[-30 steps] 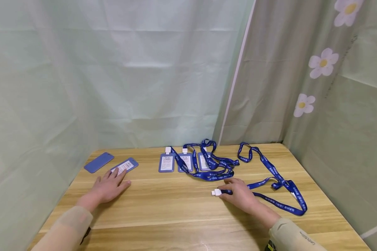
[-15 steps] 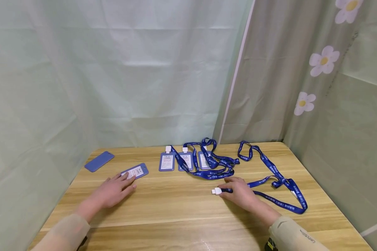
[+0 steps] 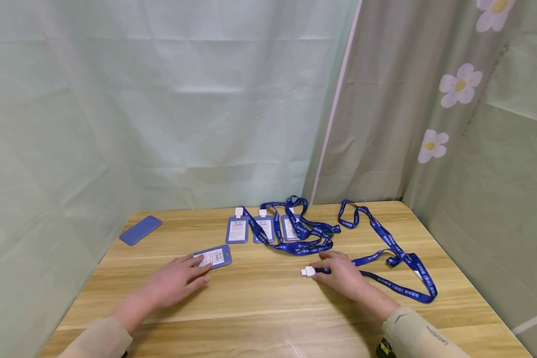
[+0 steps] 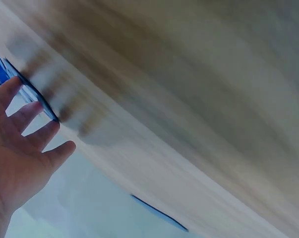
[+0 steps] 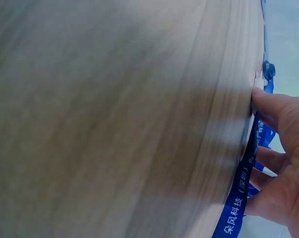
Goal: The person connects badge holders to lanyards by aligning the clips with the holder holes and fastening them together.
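My left hand (image 3: 174, 283) lies with outstretched fingertips on a blue badge holder (image 3: 223, 255) with a white card in it, flat on the wooden table (image 3: 250, 308). In the left wrist view, the fingers spread along the holder's dark edge (image 4: 42, 100). On the right, my right hand (image 3: 340, 274) pinches a blue lanyard (image 3: 426, 284) just behind its white clip (image 3: 310, 272), which points left toward the badge holder. White lettering runs along the strap (image 5: 237, 198) in the right wrist view. Part of the card is hidden under the left fingers.
Another blue badge holder (image 3: 140, 230) lies face down at the back left. Three holders with white clips stand in a row at the back middle, one of them a card holder (image 3: 237, 230), with tangled lanyards (image 3: 300, 247) over them. Curtains (image 3: 232, 124) border the table behind.
My left hand has slid the badge holder to the right and nearer to me, across the table toward the clip. The right hand has stayed in place with the lanyard.
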`<state>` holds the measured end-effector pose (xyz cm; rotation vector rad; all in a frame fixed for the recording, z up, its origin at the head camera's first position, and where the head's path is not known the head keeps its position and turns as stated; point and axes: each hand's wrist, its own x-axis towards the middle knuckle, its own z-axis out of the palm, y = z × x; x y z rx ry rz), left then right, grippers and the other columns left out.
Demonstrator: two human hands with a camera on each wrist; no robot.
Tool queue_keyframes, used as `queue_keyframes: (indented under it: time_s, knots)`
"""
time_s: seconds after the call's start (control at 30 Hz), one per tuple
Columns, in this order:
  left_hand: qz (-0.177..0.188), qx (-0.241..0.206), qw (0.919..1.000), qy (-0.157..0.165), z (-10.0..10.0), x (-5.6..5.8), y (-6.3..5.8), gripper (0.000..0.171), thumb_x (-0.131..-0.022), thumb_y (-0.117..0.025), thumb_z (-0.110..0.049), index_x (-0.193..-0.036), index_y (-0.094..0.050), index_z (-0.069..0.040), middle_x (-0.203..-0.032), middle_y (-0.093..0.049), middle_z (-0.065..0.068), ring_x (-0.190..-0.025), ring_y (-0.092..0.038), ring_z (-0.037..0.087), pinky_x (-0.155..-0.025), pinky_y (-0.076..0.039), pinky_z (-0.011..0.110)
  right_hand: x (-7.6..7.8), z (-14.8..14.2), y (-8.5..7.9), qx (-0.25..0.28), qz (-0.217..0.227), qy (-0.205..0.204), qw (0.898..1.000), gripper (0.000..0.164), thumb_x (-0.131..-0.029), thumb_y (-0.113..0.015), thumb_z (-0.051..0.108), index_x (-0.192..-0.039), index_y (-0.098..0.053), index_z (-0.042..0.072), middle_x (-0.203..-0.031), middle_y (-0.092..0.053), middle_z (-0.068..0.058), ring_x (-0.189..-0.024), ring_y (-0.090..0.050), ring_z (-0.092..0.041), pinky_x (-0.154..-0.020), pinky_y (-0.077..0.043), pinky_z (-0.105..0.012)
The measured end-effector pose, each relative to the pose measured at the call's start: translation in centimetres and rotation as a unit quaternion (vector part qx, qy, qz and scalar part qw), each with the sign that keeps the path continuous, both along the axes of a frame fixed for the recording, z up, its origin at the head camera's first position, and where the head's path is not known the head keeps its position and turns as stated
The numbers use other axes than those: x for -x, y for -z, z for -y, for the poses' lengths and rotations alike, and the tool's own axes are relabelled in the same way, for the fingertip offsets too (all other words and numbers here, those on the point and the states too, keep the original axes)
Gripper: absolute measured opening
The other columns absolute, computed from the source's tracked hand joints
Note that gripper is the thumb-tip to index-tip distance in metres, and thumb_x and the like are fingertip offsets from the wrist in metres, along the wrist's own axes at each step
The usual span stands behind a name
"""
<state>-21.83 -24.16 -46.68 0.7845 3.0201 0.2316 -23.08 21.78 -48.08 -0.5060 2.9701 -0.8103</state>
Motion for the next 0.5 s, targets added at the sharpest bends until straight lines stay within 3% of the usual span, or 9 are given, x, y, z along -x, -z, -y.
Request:
queue_keyframes:
  time_s: [0.27,0.5]
  knots:
    - [-0.024,-0.003,0.9989,0.039,-2.2,-0.4,0.2,0.052,-0.105,-0.047,-0.055,-0.142,-0.064,-0.023,-0.149,-0.054,0.014,-0.135,-0.048,0.045,-0.108,-0.041,0.06,0.2,0.0,0.0,-0.003,0.001,0.006,1.0,0.029,-0.09,-0.081,0.029,-0.118,-0.079,0.021,-0.144,-0.058,-0.015,-0.137,-0.047,-0.04,-0.111,-0.038,-0.06]
    - [0.01,0.002,0.9986,0.051,-4.4,-0.6,0.4,0.052,-0.104,-0.046,-0.059,-0.145,-0.061,-0.031,-0.152,-0.052,0.008,-0.139,-0.045,0.038,-0.11,-0.04,0.059,0.2,0.0,0.2,-0.002,-0.004,0.001,1.0,0.029,-0.09,-0.081,0.028,-0.118,-0.079,0.02,-0.143,-0.058,-0.016,-0.136,-0.047,-0.04,-0.11,-0.038,-0.061]
